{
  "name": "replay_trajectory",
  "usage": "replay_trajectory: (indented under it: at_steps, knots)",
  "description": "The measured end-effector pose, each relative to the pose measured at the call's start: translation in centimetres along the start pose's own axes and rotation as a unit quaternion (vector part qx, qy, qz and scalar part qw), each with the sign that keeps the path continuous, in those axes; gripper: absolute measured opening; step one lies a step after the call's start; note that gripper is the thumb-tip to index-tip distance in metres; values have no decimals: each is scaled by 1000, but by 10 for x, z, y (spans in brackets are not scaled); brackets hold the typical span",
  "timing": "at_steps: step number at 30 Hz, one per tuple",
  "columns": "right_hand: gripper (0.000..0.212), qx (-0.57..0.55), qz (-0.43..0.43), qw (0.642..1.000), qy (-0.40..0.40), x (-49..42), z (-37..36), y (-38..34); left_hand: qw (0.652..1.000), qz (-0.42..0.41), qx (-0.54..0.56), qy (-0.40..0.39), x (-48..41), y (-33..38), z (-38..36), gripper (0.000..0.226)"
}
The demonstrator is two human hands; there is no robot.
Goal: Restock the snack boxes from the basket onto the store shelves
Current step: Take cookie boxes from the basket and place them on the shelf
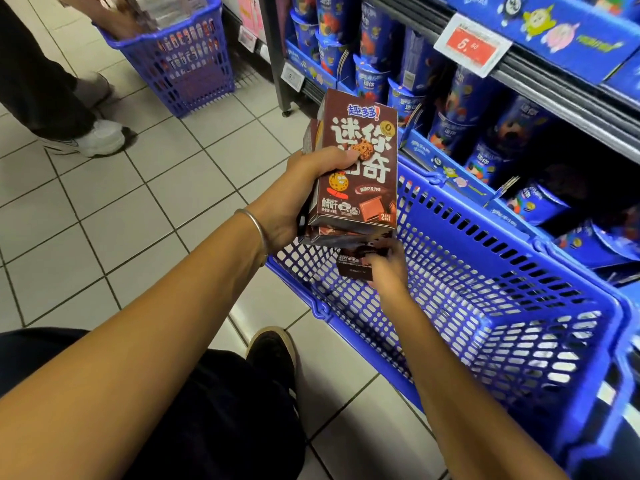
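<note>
Thumb was pressed across the front of the stack of brown snack boxes (360,161), other fingers hidden behind. Stack was gripped upright by the left hand (294,202) over the blue basket (485,292), at its near-left rim. Another brown box (353,266) was held just beneath by the right hand (386,268), fingers curled. Shelves (561,98) were close on the right; tiled floor (138,209) lay open on the left.

Shop aisle; stocked shelves (519,109); price tag (471,44); blue shopping baskets (519,258); tiled floor (138,202)

The snack boxes (360,168) are smooth printed cardboard with a slight gloss. The basket (502,299) is blue plastic mesh. The floor (138,202) is glossy tile.
</note>
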State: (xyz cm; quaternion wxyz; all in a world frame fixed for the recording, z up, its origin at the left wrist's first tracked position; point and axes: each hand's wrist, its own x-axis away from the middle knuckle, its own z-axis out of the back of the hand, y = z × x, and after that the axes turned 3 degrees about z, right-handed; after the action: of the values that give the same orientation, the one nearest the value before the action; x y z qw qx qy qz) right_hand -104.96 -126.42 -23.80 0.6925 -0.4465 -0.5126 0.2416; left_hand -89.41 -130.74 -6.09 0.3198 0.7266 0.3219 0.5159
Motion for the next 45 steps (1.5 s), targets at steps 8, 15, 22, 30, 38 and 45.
replay_trajectory:
  at_steps: [8, 15, 22, 30, 38, 45]
  knots:
    - [49, -174, 43, 983, 38, 34, 59, -61, 999, -22, 4, 36, -7, 1, -5, 93]
    - [37, -375, 64, 921, -81, 59, 91, -113, 997, -70, -26, 23, -9, -3, -11, 57]
    - [55, -335, 73, 928, -148, 74, 78, -133, 995, -81, -64, -14, -5, -12, -25, 69]
    - [48, -312, 52, 932, -178, 78, 76, -132, 994, -75, -73, -41, -9, -13, -34, 71]
    - [32, -272, 13, 941, -202, 68, 79, -140, 992, -51, -68, -91, -32, -12, -33, 59]
    - [21, -265, -7, 951, -160, 65, 67, -177, 996, -14, -5, -93, -56, 2, -35, 84]
